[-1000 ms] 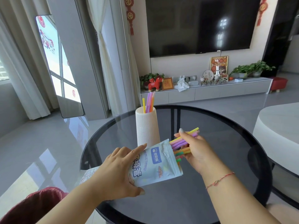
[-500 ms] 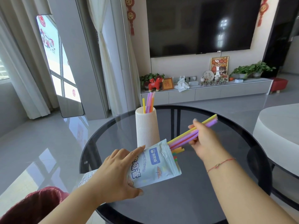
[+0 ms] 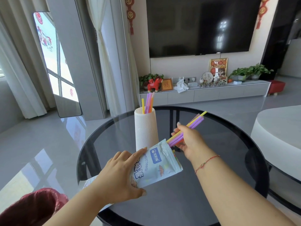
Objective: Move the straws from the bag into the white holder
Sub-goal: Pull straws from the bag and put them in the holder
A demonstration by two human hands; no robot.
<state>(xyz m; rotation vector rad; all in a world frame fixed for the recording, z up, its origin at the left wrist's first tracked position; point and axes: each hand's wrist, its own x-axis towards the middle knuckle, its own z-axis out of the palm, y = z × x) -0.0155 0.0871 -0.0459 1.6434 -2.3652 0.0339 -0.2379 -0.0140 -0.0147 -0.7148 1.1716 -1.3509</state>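
A: Starting left of the white holder [image 3: 146, 129], what is happening?

B: The left hand [image 3: 119, 174] is gripping the pale blue bag [image 3: 157, 166] just in front of the holder, fingers [image 3: 140, 152] curling over its upper edge and thumb wrapping beneath. The bag is lying tilted, its open mouth pointing up and to the right, and the hand is probably steadying it there so the straws slide out cleanly.

A: And the holder itself?

B: It is standing upright on the dark glass desk [image 3: 219, 201], just behind the bag's mouth. A few straws in the holder [image 3: 148, 103], yellow, purple and pink, are already poking above its rim, so part of the job looks done.

A: What is going on right of the holder?

B: The right hand [image 3: 189, 142] is pinching a small bundle of yellow and purple straws [image 3: 193, 122] between thumb and fingers. Their lower ends are sitting inside the bag's mouth while the upper ends are pointing away, up and to the right of the holder. They are slanting along the bag's own line, seemingly so they pull free without snagging.

A: Anything remaining in the bag?

B: A few coloured straw ends are showing at its mouth below the bundle; how many are left cannot be told.

A: What is the next move calling for?

B: Probably lifting the bundle clear, turning it upright and lowering it into the holder.
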